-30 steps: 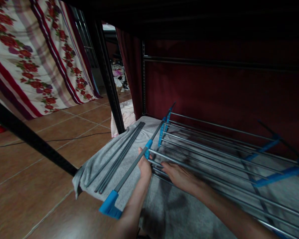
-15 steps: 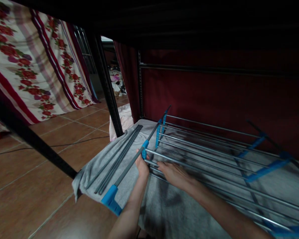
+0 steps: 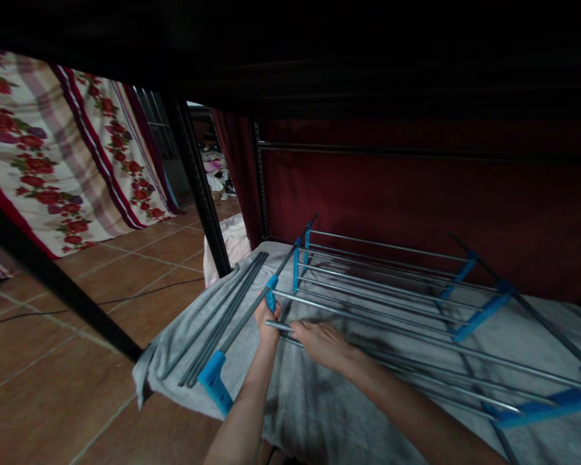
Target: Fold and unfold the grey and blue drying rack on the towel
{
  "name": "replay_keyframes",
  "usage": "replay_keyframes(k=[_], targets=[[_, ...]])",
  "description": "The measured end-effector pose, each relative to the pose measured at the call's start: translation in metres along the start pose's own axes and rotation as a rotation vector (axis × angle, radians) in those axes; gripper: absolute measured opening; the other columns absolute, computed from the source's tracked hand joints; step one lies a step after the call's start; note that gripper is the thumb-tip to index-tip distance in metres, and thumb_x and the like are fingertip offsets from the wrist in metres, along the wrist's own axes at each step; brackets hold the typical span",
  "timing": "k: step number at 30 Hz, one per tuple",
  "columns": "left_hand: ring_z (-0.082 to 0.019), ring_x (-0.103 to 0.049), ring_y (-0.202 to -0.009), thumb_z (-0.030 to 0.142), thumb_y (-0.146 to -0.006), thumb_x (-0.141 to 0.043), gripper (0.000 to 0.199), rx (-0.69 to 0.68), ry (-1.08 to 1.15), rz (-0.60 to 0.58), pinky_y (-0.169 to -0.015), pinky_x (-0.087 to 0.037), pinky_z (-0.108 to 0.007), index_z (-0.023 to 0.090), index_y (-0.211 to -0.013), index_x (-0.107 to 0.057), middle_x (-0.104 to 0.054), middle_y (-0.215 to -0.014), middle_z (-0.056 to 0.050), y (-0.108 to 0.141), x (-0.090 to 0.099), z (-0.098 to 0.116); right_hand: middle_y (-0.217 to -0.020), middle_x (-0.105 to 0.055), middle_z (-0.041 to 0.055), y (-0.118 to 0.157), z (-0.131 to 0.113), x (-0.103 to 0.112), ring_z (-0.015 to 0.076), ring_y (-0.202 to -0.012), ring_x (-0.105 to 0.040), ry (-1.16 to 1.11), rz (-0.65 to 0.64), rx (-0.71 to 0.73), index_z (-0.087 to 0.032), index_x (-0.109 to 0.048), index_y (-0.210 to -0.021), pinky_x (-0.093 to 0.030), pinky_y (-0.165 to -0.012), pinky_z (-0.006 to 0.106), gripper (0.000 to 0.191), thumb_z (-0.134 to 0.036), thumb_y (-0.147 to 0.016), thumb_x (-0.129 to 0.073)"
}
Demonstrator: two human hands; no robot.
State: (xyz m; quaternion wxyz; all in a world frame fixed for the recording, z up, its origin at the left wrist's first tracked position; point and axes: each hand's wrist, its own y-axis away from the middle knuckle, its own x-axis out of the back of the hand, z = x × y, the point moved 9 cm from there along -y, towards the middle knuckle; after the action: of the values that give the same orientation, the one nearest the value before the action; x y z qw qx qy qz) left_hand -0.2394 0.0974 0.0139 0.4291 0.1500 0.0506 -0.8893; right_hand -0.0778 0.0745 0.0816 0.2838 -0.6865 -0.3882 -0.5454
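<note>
A rack of thin metal tubes and blue plastic brackets lies on a grey blanket (image 3: pixel 314 413). My left hand (image 3: pixel 266 326) is closed around the lower part of a blue bracket (image 3: pixel 271 294), which sits on a grey side pole (image 3: pixel 244 321). In my right hand (image 3: pixel 322 342) is a metal tube (image 3: pixel 277 325), gripped near its end. That end sticks out past the fingers, in front of my left wrist and apart from the bracket. Nearer me, another blue bracket (image 3: pixel 213 378) caps the pole. Several more tubes (image 3: pixel 382 276) span to blue brackets (image 3: pixel 484 316) on the right.
Loose grey poles (image 3: pixel 227 310) lie on the blanket to the left. Black metal posts (image 3: pixel 201 187) and a dark surface overhead (image 3: pixel 319 58) frame the space. A dark red curtain (image 3: pixel 416 200) hangs behind. A cable (image 3: pixel 150 284) crosses the tiled floor (image 3: pixel 72 349).
My right hand has drawn the tube's end away from the bracket, so it now points free to the left. My left hand stays on the bracket. The camera view has shifted slightly.
</note>
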Motion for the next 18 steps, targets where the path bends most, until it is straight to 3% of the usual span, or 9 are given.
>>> replay_keyframes(k=[10,15,18], targets=[[-0.010,-0.039,-0.044,0.063,-0.084,-0.049,0.050,-0.019,0.020,-0.095,-0.046,-0.033,-0.025,0.020,-0.058,-0.050,-0.048,-0.051,0.002,0.004,-0.002,0.001,-0.111,-0.071,0.0085,0.000,0.005,0.010,0.0235,-0.098,-0.068,-0.016,0.037,0.010,-0.022,-0.057,-0.116,-0.048,-0.079,0.031,0.029,-0.033,-0.103,-0.033],[-0.013,-0.046,-0.045,0.065,-0.081,-0.049,0.053,0.009,0.019,-0.171,-0.047,-0.038,-0.027,0.018,-0.057,-0.056,-0.051,-0.050,-0.001,0.009,-0.012,0.009,-0.109,-0.071,0.0077,0.001,0.013,0.009,0.0250,-0.097,-0.069,0.015,0.049,-0.012,-0.022,-0.056,-0.116,-0.049,-0.077,0.032,0.028,-0.032,-0.102,-0.034],[-0.013,-0.044,-0.045,0.060,-0.082,-0.051,0.051,-0.026,-0.003,-0.146,-0.049,-0.038,-0.027,0.019,-0.054,-0.055,-0.049,-0.048,0.000,0.012,-0.016,0.016,-0.109,-0.071,0.0081,0.001,0.017,0.008,0.0253,-0.097,-0.069,0.026,0.045,-0.028,-0.021,-0.056,-0.117,-0.049,-0.078,0.033,0.029,-0.031,-0.103,-0.033]])
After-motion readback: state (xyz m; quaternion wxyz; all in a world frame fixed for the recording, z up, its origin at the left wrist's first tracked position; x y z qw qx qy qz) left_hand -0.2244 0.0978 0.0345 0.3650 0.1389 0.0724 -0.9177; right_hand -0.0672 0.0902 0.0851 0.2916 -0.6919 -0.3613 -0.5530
